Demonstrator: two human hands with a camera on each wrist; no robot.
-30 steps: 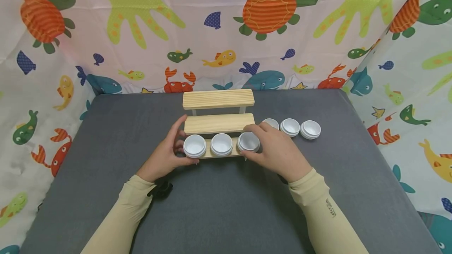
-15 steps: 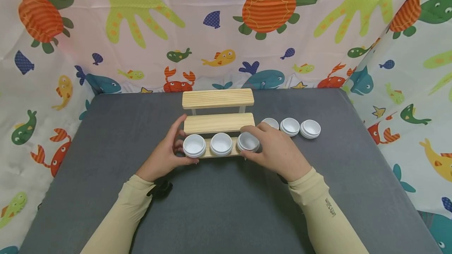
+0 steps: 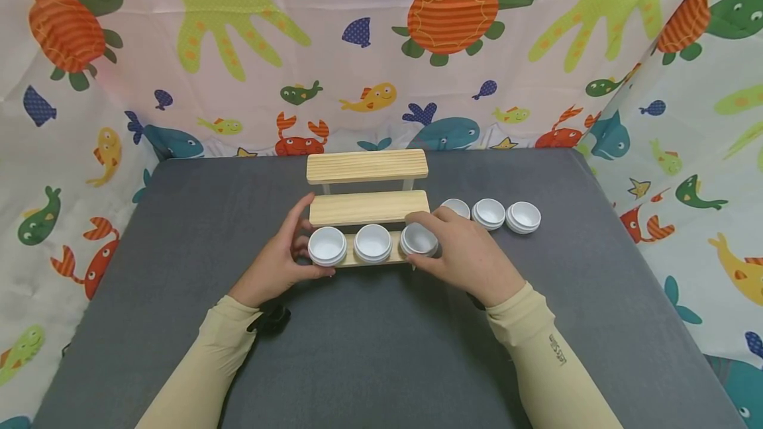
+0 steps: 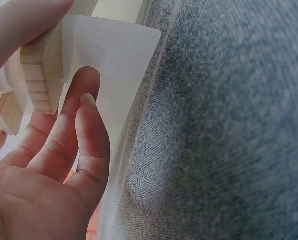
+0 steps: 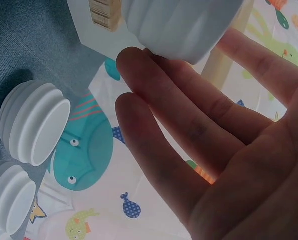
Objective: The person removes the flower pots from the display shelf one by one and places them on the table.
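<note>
A three-tier wooden display stand [image 3: 369,208] with translucent side panels [image 4: 121,55] sits mid-table. Its lowest tier bears three small white pots in a row: a left pot [image 3: 328,245], a middle pot [image 3: 373,243] and a right pot [image 3: 419,239]. My left hand [image 3: 271,270] grips the stand's left end, thumb at the front by the left pot; in the left wrist view some fingertips lie against the side panel. With thumb and index finger, my right hand [image 3: 471,253] holds the right pot from its right side. Its other fingers extend below the pot [image 5: 181,25] in the right wrist view.
To the right of the stand, three more white pots stand in a row: one partly behind my right hand [image 3: 456,206], a central one [image 3: 489,214] and an outer one [image 3: 523,218]. The grey table [image 3: 369,363] meets a sea-animal curtain [image 3: 238,104] at the back and sides.
Both hands, the stand and the pots keep their places. Only a very slight shift of the whole head view shows.
</note>
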